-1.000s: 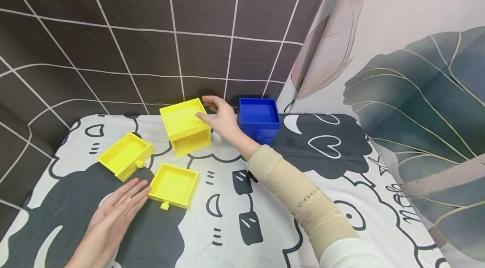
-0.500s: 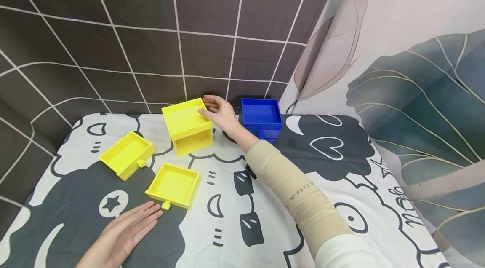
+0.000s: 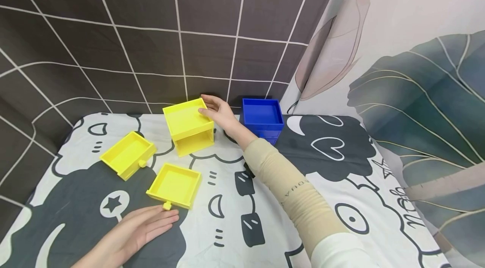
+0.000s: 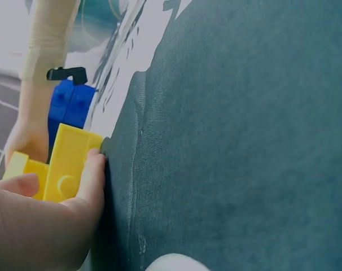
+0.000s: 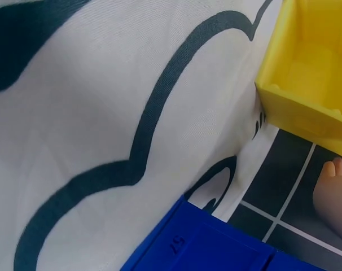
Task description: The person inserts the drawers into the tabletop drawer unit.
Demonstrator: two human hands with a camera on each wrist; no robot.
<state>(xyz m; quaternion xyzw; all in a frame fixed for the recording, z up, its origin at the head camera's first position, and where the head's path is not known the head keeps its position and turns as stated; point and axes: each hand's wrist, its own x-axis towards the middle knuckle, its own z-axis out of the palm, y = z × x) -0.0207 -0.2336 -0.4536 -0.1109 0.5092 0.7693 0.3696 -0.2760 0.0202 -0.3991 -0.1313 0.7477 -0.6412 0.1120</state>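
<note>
A yellow drawer cabinet point(image 3: 189, 127) with an empty front bay stands near the wall. My right hand point(image 3: 221, 114) rests at its back right corner, thumb over the top edge and fingers loosely bent beside the corner. In front lies a yellow drawer point(image 3: 176, 184), knob toward me. My left hand point(image 3: 138, 230) reaches across just before that knob with fingers extended; in the left wrist view its thumb and fingers lie on both sides of the drawer front point(image 4: 72, 161). Whether they press on it I cannot tell. A second yellow drawer point(image 3: 129, 154) lies further left.
A small blue drawer cabinet point(image 3: 262, 116) stands right of the yellow one, under my right forearm. The patterned cloth point(image 3: 212, 234) covers the table. A dark gridded wall hanging point(image 3: 151, 49) rises behind, with a leaf-patterned curtain point(image 3: 417, 91) on the right.
My left hand has come down and to the right, from beside the drawers to before the nearer drawer's knob. My right hand has stayed at the yellow cabinet; the head view has shifted slightly.
</note>
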